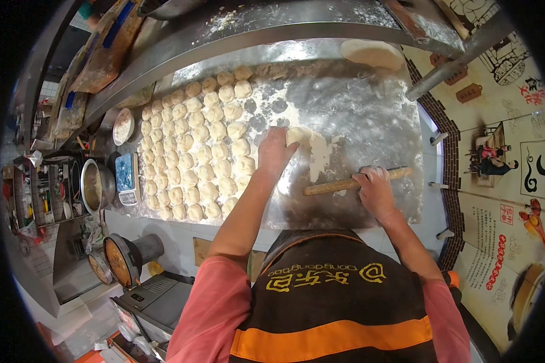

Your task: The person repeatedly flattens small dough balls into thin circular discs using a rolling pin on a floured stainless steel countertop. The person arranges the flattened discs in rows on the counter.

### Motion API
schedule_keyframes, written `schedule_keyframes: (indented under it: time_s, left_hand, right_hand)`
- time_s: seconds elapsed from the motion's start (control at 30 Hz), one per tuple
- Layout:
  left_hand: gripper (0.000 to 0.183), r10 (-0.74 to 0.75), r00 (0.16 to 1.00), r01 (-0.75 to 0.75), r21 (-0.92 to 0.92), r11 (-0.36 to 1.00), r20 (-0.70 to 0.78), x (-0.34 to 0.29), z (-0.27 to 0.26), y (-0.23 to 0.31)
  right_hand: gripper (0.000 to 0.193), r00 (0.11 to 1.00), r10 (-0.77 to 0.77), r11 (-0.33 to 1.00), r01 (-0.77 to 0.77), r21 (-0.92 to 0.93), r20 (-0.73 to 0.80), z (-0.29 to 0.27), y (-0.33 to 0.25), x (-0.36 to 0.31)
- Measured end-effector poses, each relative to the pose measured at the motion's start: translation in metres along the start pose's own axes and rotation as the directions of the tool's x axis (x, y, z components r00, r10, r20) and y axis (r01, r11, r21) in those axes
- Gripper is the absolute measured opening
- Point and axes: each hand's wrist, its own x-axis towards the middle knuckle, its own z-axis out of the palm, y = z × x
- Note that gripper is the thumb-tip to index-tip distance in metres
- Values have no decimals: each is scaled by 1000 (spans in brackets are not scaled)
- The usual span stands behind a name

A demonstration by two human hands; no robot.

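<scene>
My left hand (pixel 275 150) is over the floured steel table, its thumb against a pale, flattened piece of dough (pixel 299 135) that it grips at the edge. The fingertips are partly hidden from above. In my right hand (pixel 374 183) is a wooden rolling pin (pixel 327 187), held near its middle and lying slantwise on the tabletop, just right of the dough. To the left of my left hand, many round dough pieces (pixel 203 154) lie in rows, dusted with flour.
A blue-topped digital scale (pixel 126 172) and a metal bowl (pixel 94 186) stand at the table's left end, with a bowl of flour (pixel 123 127) behind. Across the far side runs a steel shelf edge (pixel 254 35). A pale round board (pixel 372 54) lies at the back right.
</scene>
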Motion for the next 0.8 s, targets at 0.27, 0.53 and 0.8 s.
schedule_keyframes:
  time_s: [0.27,0.53,0.8]
  left_hand:
    - [32,-137,986,139,-17,990,91,-10,-21,28]
    - [37,191,981,-187,131,974,-23,-34,29,53]
    - [20,302,950,-305,32,952,84,-57,32,58]
  right_hand:
    - [40,993,106,994,-107,-15,-61,7,4,-20]
    - [43,989,63,998,-65,-9,-132,18,13,-31]
    - [44,997,55,998,-54,20,-51,21,18,-44]
